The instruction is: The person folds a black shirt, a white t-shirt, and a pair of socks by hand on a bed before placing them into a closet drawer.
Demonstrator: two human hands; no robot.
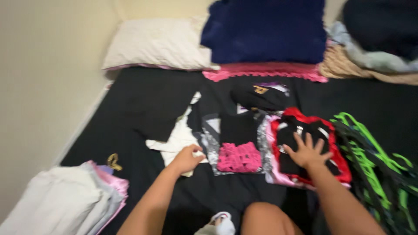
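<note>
We judge the folding partly done: our left hand (187, 159) pinches a white garment (176, 138), our right hand (307, 152), fingers spread, flattens the black-and-red garment (337, 156); a folded stack (65, 200) fills the bed's (143, 95) near left corner.

One white pillow (156, 43), one navy blanket (267, 30), two hands, left (187, 159), right (307, 152), one folded clothes stack (69, 200)

Matt black cloth covers the bed (143, 100). The pillow (156, 43), upper left, is soft off-white fabric. At centre a glossy clear plastic bag (209, 148) holds pink knit cloth (239, 157). The hangers (370, 152), at right, look like smooth green plastic.
</note>
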